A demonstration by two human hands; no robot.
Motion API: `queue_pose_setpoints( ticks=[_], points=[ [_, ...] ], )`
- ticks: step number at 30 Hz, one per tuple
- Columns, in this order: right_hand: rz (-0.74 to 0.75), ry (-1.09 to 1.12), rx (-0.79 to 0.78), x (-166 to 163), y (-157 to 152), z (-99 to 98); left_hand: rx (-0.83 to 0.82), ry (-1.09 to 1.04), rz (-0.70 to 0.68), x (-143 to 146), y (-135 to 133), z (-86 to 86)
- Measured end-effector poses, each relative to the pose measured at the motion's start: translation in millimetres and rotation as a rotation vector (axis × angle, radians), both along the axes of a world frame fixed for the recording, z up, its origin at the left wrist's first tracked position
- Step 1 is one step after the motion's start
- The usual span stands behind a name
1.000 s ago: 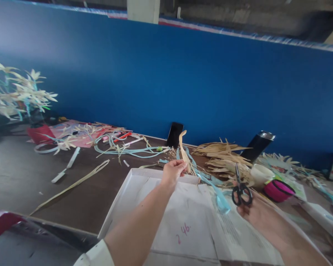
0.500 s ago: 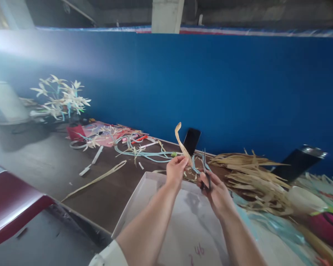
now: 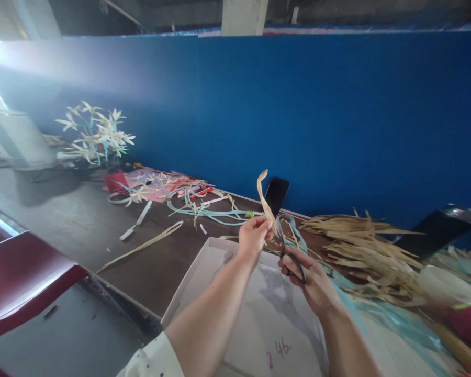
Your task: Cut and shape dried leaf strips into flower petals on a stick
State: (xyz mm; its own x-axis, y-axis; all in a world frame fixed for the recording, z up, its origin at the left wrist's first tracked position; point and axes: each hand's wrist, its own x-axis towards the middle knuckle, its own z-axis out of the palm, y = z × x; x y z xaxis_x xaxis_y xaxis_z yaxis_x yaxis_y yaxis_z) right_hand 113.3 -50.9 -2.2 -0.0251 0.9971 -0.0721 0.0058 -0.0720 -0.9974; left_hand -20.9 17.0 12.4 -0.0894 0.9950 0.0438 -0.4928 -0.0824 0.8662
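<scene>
Pinched between the thumb and fingers of my left hand (image 3: 255, 238) is a pale, dried husk strip (image 3: 265, 200), upright with its tip curling over. My right hand (image 3: 312, 280) grips black-handled scissors (image 3: 296, 266) by the loops. Their blades point up at the lower end of the strip, close to my left fingertips; whether they touch it I cannot make out. Both hands are above the far edge of a white box lid (image 3: 235, 314) marked with handwritten figures. Behind the strip a black phone (image 3: 278, 195) leans against the blue wall.
Dried husks (image 3: 361, 246) lie heaped on the right, near a dark flask (image 3: 439, 233) and a white bowl (image 3: 447, 285). Pale blue cords (image 3: 208, 213) curve across the dark table (image 3: 141, 277). White husk flowers (image 3: 102, 136) stand at left behind a red chair (image 3: 31, 277).
The scissors have tilted leftward, bringing their blades to the strip's base beside my left fingers. The view has shifted slightly, moving the surroundings a little to the right.
</scene>
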Motion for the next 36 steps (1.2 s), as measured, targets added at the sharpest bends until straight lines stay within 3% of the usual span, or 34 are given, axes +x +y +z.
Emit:
queue_pose_setpoints(
  ticks=[9,23,36],
  points=[
    [-0.021,-0.106,0.053,-4,0,4.7,0.024,-0.020,-0.019,0,-2,0.4],
    [0.001,0.046,0.097,-5,1,-2.2,0.045,-0.090,0.018,8,-1,-5.7],
    [-0.011,0.013,0.107,-11,-1,2.7,0.035,-0.108,0.033,9,-3,-3.8]
  ],
)
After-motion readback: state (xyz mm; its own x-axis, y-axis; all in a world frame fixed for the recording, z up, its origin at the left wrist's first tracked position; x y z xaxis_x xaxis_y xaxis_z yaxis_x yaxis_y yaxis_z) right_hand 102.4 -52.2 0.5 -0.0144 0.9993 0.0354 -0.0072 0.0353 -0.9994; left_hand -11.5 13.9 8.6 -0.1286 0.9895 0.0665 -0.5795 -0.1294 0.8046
